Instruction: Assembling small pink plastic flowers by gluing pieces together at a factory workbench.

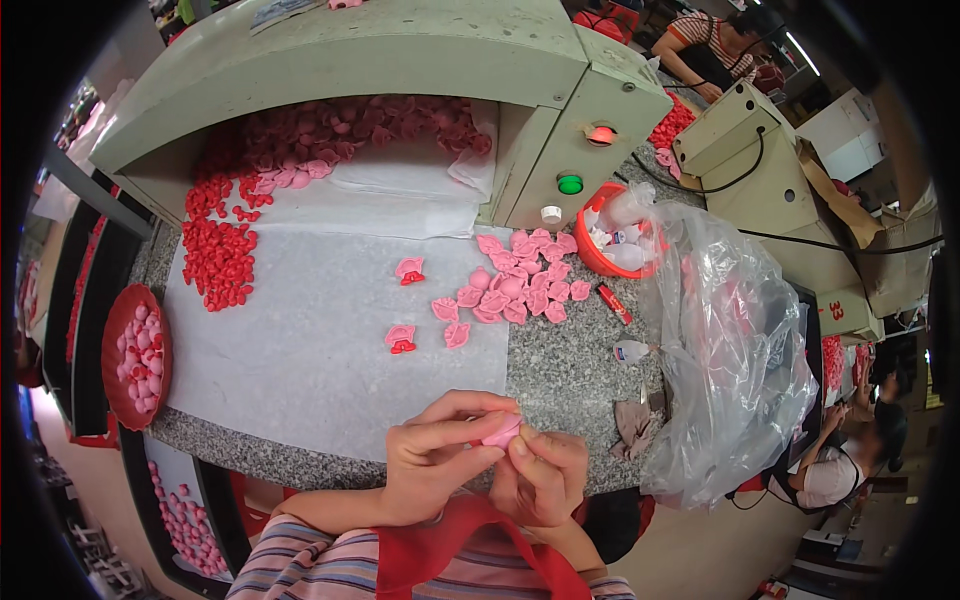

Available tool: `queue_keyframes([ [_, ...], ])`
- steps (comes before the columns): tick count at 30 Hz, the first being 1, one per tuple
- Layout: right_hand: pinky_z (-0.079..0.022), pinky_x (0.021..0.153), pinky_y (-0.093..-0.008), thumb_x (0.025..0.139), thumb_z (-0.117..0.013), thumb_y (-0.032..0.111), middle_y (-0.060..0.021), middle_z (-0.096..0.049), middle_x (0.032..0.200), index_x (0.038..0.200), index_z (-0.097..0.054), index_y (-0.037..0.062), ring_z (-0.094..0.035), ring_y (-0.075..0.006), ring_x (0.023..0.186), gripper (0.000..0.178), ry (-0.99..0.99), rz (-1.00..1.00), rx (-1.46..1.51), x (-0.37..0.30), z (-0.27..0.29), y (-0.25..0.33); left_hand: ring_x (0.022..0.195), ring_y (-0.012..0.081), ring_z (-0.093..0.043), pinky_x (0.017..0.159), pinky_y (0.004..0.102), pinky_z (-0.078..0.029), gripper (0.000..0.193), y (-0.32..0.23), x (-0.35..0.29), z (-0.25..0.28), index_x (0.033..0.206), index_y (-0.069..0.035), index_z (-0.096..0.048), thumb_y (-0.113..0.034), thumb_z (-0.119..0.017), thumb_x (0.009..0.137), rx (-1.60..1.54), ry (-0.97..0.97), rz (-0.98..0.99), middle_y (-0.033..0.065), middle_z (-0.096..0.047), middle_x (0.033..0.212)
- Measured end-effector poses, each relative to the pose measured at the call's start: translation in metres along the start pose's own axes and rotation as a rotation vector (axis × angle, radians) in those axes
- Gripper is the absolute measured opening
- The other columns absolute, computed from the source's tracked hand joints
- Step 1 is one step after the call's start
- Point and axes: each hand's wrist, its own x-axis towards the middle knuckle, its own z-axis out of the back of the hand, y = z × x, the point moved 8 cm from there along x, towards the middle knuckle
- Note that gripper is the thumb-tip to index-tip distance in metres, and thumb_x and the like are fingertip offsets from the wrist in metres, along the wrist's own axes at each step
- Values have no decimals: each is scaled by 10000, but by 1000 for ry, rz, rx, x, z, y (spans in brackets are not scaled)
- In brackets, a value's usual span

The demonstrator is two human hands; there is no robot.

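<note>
Near the front edge of the worktop, a small rounded pink piece is pinched between the fingertips of my left hand and my right hand. Both hands are closed on it and hide part of its shape. Beyond them on white paper lie two pink cup-shaped pieces, a far one and a nearer one, each with a red bow-like part at its lower edge. To their right spreads a loose pile of similar pink pieces. A heap of small red bow-like parts lies at the left.
A grey-green machine arches over more pink and red pieces at the back. A red tray of pink pieces stands left. On the right are an orange basket with small bottles, a red tube and a clear plastic bag.
</note>
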Motion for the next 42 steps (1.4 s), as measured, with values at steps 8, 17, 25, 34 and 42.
queue_keyframes([
  [8, -462, 536, -252, 631, -725, -42, -72, -586, 957, 922, -622, 78, -557, -185, 664, 332, 7, 16, 7, 0, -1, 1, 1022, 313, -544, 883, 407, -452, 399, 3, -1, 2, 1073, -32, -595, 151, -494, 732, -38, -29, -4, 230, -508, 1130],
  [17, -453, 572, -268, 599, -752, -27, -76, -562, 902, 939, -610, 60, -546, -192, 684, 379, 54, -102, 155, 9, -1, -7, 1059, 265, -529, 874, 336, -460, 335, 9, 1, 5, 1054, 18, -599, 153, -505, 761, -205, 12, 32, 218, -496, 1166],
  [25, -426, 646, -260, 564, -789, 19, -85, -524, 855, 942, -625, 23, -513, -176, 757, 412, 226, -398, 343, 17, -10, -28, 1066, 284, -520, 886, 366, -451, 340, 7, 1, 9, 1033, 27, -604, 164, -491, 744, -280, -14, 27, 240, -501, 1149],
  [34, -408, 661, -253, 555, -800, 28, -66, -520, 838, 850, -638, 40, -510, -160, 751, 337, 249, -464, 425, 18, -13, -34, 1003, 288, -540, 864, 387, -442, 229, 9, 2, 7, 1003, -29, -623, 3, -582, 779, -229, -35, 98, 224, -527, 1094],
  [42, -415, 646, -252, 554, -806, 28, -58, -515, 814, 810, -625, 47, -515, -154, 734, 314, 263, -460, 419, 20, -13, -31, 987, 249, -548, 838, 350, -474, 196, 11, 3, 8, 951, -5, -606, 65, -531, 784, -235, 3, 81, 217, -518, 1101],
])
